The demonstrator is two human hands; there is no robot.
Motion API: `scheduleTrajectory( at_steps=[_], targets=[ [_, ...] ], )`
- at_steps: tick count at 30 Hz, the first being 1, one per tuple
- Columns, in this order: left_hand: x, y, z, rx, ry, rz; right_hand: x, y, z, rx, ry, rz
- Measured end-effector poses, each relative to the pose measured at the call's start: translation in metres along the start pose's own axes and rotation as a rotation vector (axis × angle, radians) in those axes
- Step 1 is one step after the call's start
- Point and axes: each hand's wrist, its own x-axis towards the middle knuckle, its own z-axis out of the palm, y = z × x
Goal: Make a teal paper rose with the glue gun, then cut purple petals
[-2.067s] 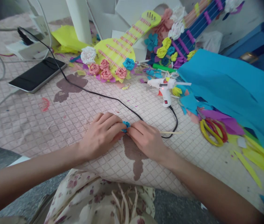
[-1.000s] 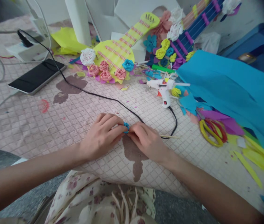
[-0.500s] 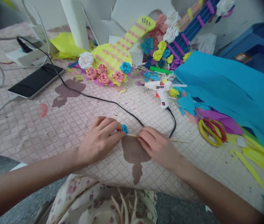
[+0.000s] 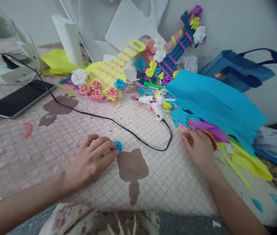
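Note:
A small blue paper flower [image 4: 118, 146] is pinched between the thumb and fingers of my left hand [image 4: 93, 160], low over the quilted cloth. My right hand [image 4: 199, 148] is well apart to the right, closed round a thin wooden stick [image 4: 180, 133] whose end pokes out past the fingertips. Beneath that hand, scissors with red and yellow handles [image 4: 211, 139] are mostly covered. Beyond both hands lies a white glue gun [image 4: 156, 106], its nozzle facing left and its black cord [image 4: 128, 130] looping back across the cloth.
A yellow paper guitar [image 4: 107, 76] with paper roses leans at the back, beside a dark blue one [image 4: 175, 58]. Blue paper sheets [image 4: 214, 94] and yellow strips [image 4: 251, 161] cover the right side. On the left are a phone [image 4: 19, 98] and a power strip [image 4: 8, 67].
My right hand has moved away to the right with the stick, drawing it off from the blue flower. My left hand still holds the flower. The view has shifted, too.

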Motion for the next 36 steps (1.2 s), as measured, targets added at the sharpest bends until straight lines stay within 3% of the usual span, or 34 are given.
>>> scheduleTrajectory(
  at_steps=[3, 9, 14, 17, 22, 26, 30, 36],
  targets=[
    [0.001, 0.0, 0.0, -0.016, -0.004, -0.028, 0.016, -0.005, 0.004, 0.031, 0.005, -0.048],
    [0.001, -0.002, 0.001, -0.04, 0.012, -0.078, 0.082, -0.048, 0.027, 0.326, -0.034, -0.073],
    [0.0, -0.003, -0.002, -0.073, -0.004, -0.088, 0.113, -0.069, 0.046, 0.426, -0.186, -0.029],
    [0.0, -0.003, -0.003, -0.085, -0.007, -0.096, 0.109, -0.071, 0.04, 0.554, -0.253, 0.044],
    [0.002, -0.005, -0.003, -0.151, -0.022, -0.147, 0.078, -0.069, 0.006, 0.724, -0.42, 0.056],
    [0.003, -0.008, -0.001, -0.215, -0.047, -0.219, 0.053, -0.07, -0.017, 0.747, -0.464, -0.116],
    [0.003, -0.009, 0.002, -0.296, -0.048, -0.277, 0.042, -0.075, -0.025, 0.733, -0.508, -0.294],
    [0.009, -0.011, 0.003, -0.379, -0.077, -0.279, 0.038, -0.085, -0.027, 0.745, -0.61, -0.308]
  ],
)
